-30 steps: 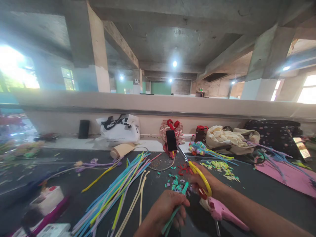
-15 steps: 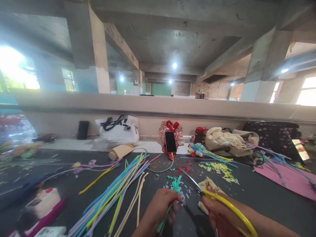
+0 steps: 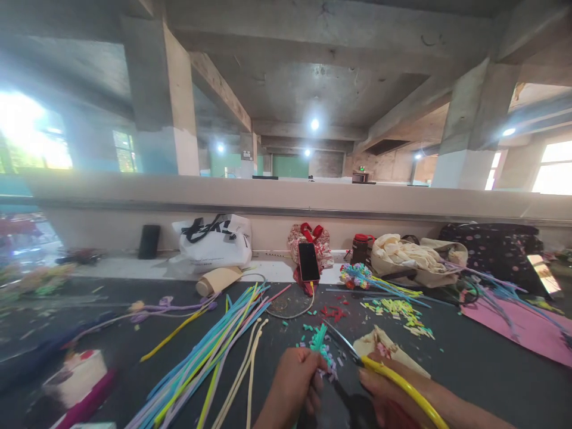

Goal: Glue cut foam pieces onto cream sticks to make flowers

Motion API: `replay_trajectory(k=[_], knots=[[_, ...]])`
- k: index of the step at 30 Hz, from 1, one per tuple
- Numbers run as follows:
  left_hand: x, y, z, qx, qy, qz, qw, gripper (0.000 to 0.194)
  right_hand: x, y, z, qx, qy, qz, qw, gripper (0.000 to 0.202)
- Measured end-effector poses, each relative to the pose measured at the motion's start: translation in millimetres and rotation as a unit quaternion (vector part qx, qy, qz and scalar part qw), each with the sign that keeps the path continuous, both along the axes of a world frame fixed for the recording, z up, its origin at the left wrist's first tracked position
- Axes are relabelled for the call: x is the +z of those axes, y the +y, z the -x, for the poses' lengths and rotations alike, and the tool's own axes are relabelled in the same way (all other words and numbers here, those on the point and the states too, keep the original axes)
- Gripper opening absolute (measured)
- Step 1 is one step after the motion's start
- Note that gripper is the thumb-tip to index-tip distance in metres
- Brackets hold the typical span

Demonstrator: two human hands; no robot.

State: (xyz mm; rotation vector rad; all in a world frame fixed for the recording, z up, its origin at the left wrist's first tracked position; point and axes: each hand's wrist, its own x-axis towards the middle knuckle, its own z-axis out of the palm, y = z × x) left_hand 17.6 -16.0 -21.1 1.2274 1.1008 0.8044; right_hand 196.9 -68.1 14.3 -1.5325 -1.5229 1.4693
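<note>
**Cutting Under Way, Plenty Left Whole**

Our left grip (image 3: 300, 374) is closed around green strips (image 3: 319, 337), their ends poking out among a scatter of teal and lilac snippets (image 3: 330, 362) on the dark counter (image 3: 491, 372). Our right grip (image 3: 379, 387) is wrapped around yellow-handled scissors (image 3: 402, 382), pointed up toward those ends; whether the tip touches them, we cannot tell. By our reading, a fair share is done: red pieces (image 3: 335, 313) lie just beyond, yellow pieces (image 3: 397, 313) farther to the right. What appears left is the green held in our fingers and a bundle of long strips (image 3: 210, 351) at left, apparently uncut. Behind, a phone (image 3: 308, 262) leans upright near a white bag (image 3: 217, 244).
</note>
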Motion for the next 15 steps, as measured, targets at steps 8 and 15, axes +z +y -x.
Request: replay_trajectory(k=[8,15], knots=[[-0.9,1,-1,-0.014,0.01,-0.002,1.0,0.028,-20.3,6,-5,0.011,0.02,-0.034,0.999,0.049],[2.6,-1,-1,-0.047,-0.019,0.019,0.999,0.024,-29.9,16,-2,0.026,-0.037,-0.087,0.995,0.038]])
